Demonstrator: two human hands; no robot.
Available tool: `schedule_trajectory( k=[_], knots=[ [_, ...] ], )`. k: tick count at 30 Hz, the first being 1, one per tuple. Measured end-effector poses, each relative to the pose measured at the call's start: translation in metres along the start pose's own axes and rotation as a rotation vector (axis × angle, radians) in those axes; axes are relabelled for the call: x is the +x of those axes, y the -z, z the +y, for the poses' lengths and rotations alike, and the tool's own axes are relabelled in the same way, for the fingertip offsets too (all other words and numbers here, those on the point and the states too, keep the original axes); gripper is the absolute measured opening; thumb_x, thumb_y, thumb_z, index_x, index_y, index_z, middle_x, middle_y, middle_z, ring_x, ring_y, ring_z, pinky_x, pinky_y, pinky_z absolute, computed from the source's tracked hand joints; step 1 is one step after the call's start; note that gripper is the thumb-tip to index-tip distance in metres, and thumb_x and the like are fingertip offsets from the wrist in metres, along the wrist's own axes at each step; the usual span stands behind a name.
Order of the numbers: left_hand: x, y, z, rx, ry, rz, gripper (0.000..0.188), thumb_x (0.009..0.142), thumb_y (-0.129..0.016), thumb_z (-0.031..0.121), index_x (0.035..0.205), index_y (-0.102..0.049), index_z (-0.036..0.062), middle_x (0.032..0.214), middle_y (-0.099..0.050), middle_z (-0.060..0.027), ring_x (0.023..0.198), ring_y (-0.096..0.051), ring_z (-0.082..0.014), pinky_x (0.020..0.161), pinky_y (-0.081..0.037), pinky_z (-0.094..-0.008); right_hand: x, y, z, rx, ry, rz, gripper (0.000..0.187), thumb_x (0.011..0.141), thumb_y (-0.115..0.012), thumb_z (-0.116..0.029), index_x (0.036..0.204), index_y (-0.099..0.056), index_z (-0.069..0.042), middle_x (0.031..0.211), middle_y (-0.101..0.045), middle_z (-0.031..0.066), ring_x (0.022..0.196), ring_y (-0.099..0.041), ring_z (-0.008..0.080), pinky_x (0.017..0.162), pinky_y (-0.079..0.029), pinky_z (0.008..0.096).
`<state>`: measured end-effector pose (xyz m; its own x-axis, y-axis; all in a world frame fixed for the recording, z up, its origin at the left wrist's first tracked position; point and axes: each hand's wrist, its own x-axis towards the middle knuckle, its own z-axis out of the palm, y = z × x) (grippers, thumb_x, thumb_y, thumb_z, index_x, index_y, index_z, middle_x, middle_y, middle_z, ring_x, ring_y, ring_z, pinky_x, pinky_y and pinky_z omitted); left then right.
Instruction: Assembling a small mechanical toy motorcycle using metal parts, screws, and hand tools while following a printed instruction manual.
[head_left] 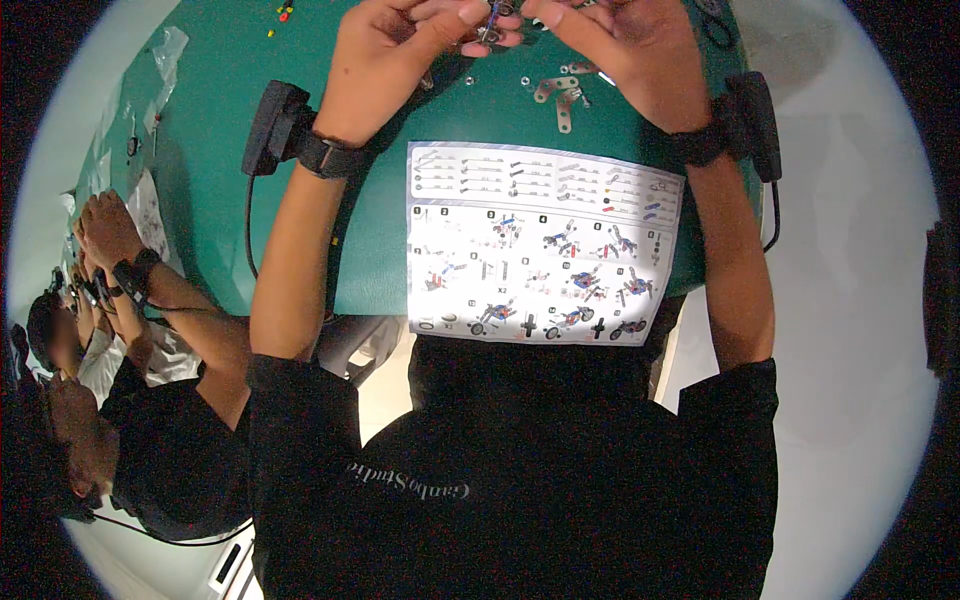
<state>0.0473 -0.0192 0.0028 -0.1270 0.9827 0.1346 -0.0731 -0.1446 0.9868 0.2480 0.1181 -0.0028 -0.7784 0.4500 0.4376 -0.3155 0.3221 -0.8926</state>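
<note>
At the top edge of the head view, my left hand [405, 50] and my right hand [640, 55] meet around a small metal assembly [490, 22] with a bluish part. The thumb and fingers of my left hand close on it, and those of my right hand pinch at its right side. Its upper part is cut off by the frame, and fingers hide much of the rest. Below my right hand lie perforated metal brackets [563, 95], with a screw [586, 99] beside them. A small nut [470, 81] sits on the green mat [390, 225] between my hands.
A printed instruction sheet [545, 190] with step drawings lies at the table's near edge. Small red and yellow pieces [285, 14] lie far left, near clear plastic bags [170, 55]. At left, a co-worker's hand [108, 228] reaches over the table. Black devices [275, 130] with cables are strapped to my wrists.
</note>
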Motion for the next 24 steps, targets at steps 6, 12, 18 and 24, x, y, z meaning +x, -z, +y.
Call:
schedule_trajectory(
  k=[6, 12, 18, 24],
  knots=[
    [0.000, 0.002, -0.002, 0.020, -0.008, 0.027, 0.013, 0.103, -0.061, 0.007, 0.113, -0.064, -0.0008, 0.107, -0.074, -0.0104, 0.097, -0.070, -0.0145, 0.084, -0.057, -0.0268, 0.003, -0.003, -0.020, -0.357, 0.103, -0.003, 0.012, 0.091, -0.073, 0.003, 0.100, -0.067, -0.001, 0.090, -0.072, 0.0087, 0.074, -0.065, 0.0106, 0.065, -0.050, 0.0241],
    [0.002, 0.003, -0.002, 0.100, -0.009, 0.036, 0.012, 0.101, -0.067, 0.009, 0.111, -0.065, 0.0018, 0.101, -0.072, -0.0053, 0.090, -0.066, -0.0094, 0.081, -0.054, -0.0238, 0.005, -0.004, -0.016, -0.408, 0.221, 0.073, 0.017, 0.085, -0.079, 0.002, 0.096, -0.067, -0.003, 0.085, -0.071, 0.0105, 0.067, -0.063, 0.0125, 0.058, -0.046, 0.0257],
    [0.002, -0.003, 0.001, 0.083, 0.043, 0.053, 0.013, 0.100, -0.069, 0.009, 0.110, -0.066, 0.0019, 0.099, -0.072, -0.0035, 0.088, -0.065, -0.0082, 0.079, -0.053, -0.0229, 0.005, -0.003, -0.015, -0.430, 0.257, 0.106, 0.018, 0.085, -0.080, 0.003, 0.094, -0.065, -0.002, 0.084, -0.070, 0.0105, 0.065, -0.063, 0.0141, 0.056, -0.047, 0.0271],
    [0.004, -0.001, -0.004, 0.231, 0.027, 0.118, 0.014, 0.099, -0.070, 0.010, 0.111, -0.068, 0.0021, 0.100, -0.074, -0.0048, 0.089, -0.067, -0.0086, 0.079, -0.053, -0.0228, 0.005, 0.000, -0.017, -0.423, 0.232, 0.126, 0.014, 0.088, -0.077, -0.001, 0.096, -0.066, -0.003, 0.086, -0.072, 0.0096, 0.067, -0.064, 0.0135, 0.058, -0.048, 0.0268]
  ],
)
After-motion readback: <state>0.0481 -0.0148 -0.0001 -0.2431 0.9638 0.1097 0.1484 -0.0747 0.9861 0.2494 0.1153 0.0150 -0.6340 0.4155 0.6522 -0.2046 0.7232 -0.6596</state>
